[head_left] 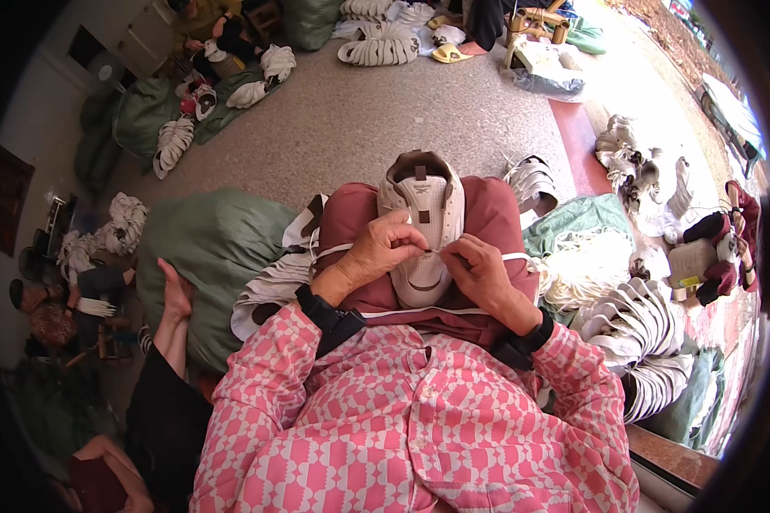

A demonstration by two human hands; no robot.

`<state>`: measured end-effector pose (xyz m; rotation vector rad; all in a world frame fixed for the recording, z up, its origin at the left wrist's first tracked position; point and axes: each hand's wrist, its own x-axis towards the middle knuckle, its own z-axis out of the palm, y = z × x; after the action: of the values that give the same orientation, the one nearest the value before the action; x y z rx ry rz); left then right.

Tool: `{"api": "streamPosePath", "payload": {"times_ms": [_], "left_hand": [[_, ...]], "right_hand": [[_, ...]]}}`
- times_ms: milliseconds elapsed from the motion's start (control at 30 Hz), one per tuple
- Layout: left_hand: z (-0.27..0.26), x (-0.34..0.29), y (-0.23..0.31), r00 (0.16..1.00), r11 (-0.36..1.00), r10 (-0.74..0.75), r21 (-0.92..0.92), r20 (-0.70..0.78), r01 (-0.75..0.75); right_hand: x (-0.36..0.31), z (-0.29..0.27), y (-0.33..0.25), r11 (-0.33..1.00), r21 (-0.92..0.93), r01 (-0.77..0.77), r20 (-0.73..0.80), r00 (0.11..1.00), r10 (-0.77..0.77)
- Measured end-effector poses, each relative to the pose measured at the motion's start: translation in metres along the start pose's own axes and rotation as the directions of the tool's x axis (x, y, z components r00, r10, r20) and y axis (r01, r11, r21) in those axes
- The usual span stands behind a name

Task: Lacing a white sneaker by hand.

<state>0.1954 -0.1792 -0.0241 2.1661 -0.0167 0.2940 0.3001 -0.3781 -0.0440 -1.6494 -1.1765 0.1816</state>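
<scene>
A white shoe upper (428,201) with a brown lining lies across my thighs, its rounded toe toward me and its tongue farther off. My left hand (378,246) comes over its left side, thumb and forefinger pinched at the lower eyelets. Close beside it, the fingertips of my right hand (477,272) are pinched together too. Both hands hold a thin white shoelace (334,249), which trails out past each wrist over my lap. The exact spot where the lace meets the eyelets is hidden by my fingers.
Stacked white uppers (269,291) lean at my left thigh by a green sack (210,239). To my right are a pile of white laces (582,265) and fanned stacks of uppers (637,321). Other people sit at the left and the far side, among more uppers (378,44).
</scene>
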Motion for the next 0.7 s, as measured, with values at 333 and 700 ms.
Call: {"api": "streamPosePath", "payload": {"times_ms": [333, 700], "left_hand": [[-0.001, -0.001, 0.000, 0.999, 0.999, 0.034, 0.042, 0.001, -0.034], [-0.010, -0.004, 0.009, 0.999, 0.998, 0.038, 0.054, 0.025, -0.040]], "right_hand": [[0.000, 0.000, -0.001, 0.998, -0.029, 0.052, 0.050, 0.998, -0.050], [0.005, 0.008, -0.010, 0.999, -0.039, 0.000, -0.007, 1.000, 0.000]]}}
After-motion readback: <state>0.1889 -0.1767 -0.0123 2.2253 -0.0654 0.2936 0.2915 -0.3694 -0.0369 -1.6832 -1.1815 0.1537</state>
